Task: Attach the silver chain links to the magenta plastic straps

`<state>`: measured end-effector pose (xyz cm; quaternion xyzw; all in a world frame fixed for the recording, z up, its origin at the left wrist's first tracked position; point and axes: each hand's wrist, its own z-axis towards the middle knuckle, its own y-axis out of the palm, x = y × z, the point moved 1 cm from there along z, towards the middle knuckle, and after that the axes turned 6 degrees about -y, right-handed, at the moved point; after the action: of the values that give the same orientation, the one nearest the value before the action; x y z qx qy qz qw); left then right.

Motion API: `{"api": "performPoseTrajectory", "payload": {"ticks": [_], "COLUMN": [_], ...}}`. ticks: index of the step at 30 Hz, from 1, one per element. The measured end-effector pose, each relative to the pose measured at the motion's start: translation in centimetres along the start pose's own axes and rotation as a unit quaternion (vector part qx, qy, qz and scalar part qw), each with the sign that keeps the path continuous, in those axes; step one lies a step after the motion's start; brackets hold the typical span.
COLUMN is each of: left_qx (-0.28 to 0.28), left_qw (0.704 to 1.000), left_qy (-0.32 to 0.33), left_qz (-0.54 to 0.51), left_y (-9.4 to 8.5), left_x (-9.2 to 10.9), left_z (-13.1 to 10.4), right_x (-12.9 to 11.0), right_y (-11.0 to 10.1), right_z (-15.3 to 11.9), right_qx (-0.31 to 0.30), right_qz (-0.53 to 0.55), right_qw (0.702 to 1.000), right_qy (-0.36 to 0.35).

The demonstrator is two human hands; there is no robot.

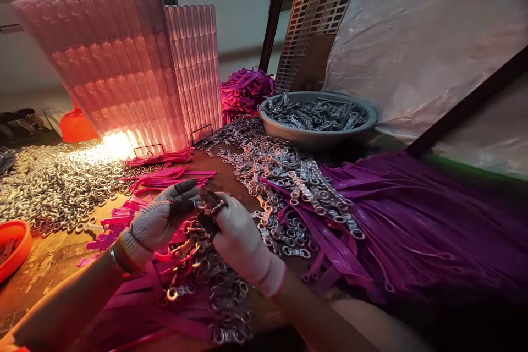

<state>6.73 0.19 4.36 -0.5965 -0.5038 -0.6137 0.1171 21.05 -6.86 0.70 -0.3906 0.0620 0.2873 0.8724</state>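
Clasp [211,208] — small, silvery metal — pinched between gloved left hand [159,223] and right hand [235,234] fingertips.

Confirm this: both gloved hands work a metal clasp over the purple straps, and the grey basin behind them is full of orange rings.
Not quite. The head view shows the grey basin holding metal clips, not orange rings. The rest stands: the left hand and right hand, both gloved, meet on a metal clasp above the purple straps.

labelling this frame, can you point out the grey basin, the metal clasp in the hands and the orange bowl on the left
grey basin [325,133]: head view, front wall.
metal clasp [213,208]: head view, middle, between both gloves' fingertips.
orange bowl [20,247]: head view, right rim.
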Motion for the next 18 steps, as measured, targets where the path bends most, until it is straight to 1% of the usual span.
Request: {"api": "performPoseTrajectory", "payload": {"ticks": [3, 6, 8, 10, 12, 14, 16, 18], "left_qx": [0.017, 0.026, 0.036, 0.045, 0.043, 0.041, 0.042, 0.035], "left_qw": [0.999, 0.996, 0.994, 0.993, 0.992, 0.990, 0.989, 0.987], "left_qy": [0.006, 0.023, 0.031, 0.031, 0.027, 0.019, 0.011, 0.001], "left_qz": [0.040, 0.084, 0.094, 0.100, 0.116, 0.132, 0.143, 0.154], "left_y": [0.1, -0.1, -0.3, -0.6, -0.8, -0.9, -0.9, -0.7], "left_x": [-0.3, -0.5, -0.5, -0.4, -0.2, 0.1, 0.1, 0.1], "left_z": [0.1, 0.2, 0.3, 0.2, 0.0, -0.3, -0.5, -0.4], "right_x": [-0.5, -1.0, -0.9, -0.3, 0.7, 1.7, 2.1, 2.0], "right_y": [0.2, 0.1, 0.1, 0.0, -0.1, -0.1, 0.0, 0.2], "right_z": [0.1, 0.2, 0.2, 0.1, 0.0, -0.1, -0.1, 0.0], "right_qx": [0.012, 0.019, 0.006, -0.001, -0.012, -0.032, -0.046, -0.039], "right_qz": [0.104, 0.219, 0.246, 0.211, 0.133, 0.056, -0.010, -0.070], "right_qw": [0.994, 0.972, 0.963, 0.972, 0.986, 0.993, 0.996, 0.997], "right_qy": [0.026, 0.088, 0.108, 0.105, 0.102, 0.098, 0.069, 0.010]}}
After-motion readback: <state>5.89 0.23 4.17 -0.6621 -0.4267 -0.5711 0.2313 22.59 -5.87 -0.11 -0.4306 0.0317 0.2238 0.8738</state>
